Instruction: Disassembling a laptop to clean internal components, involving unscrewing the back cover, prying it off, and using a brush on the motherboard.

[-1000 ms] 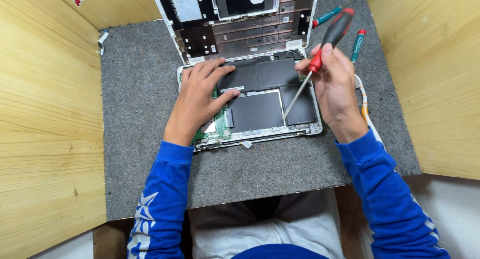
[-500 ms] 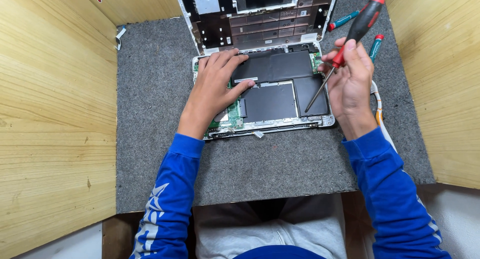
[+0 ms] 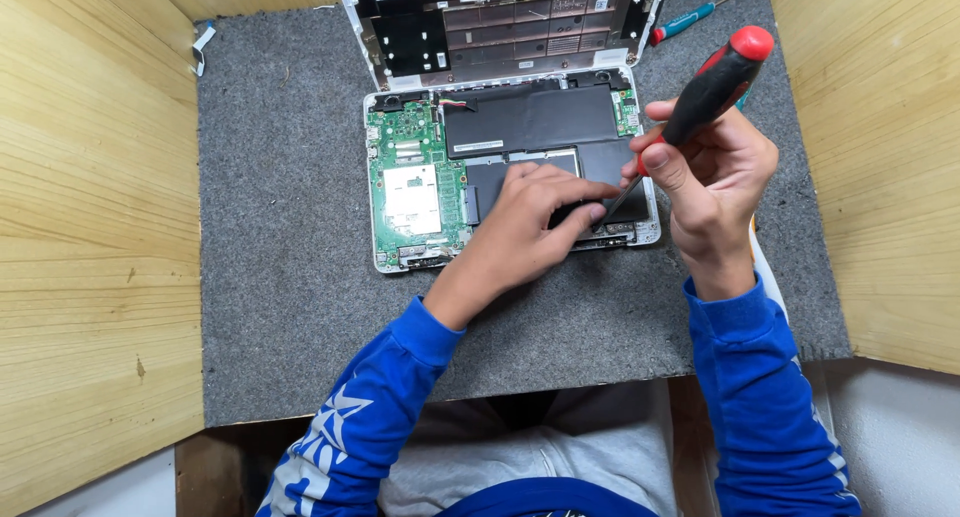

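One opened laptop base (image 3: 420, 192) lay on one grey felt mat (image 3: 280, 257). Two screwdrivers were visible: one red-and-black screwdriver (image 3: 712, 85) and one teal screwdriver (image 3: 688, 20). One green circuit board (image 3: 408, 182) and two hands were counted: left hand (image 3: 525, 227), right hand (image 3: 712, 182).

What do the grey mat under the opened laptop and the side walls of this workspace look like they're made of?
The grey mat looks like felt or thin carpet: matte, fuzzy, speckled, with a slightly frayed edge. The side walls look like pale wood, perhaps plywood: long grain lines and small knots show, with a smooth, faintly glossy finish.
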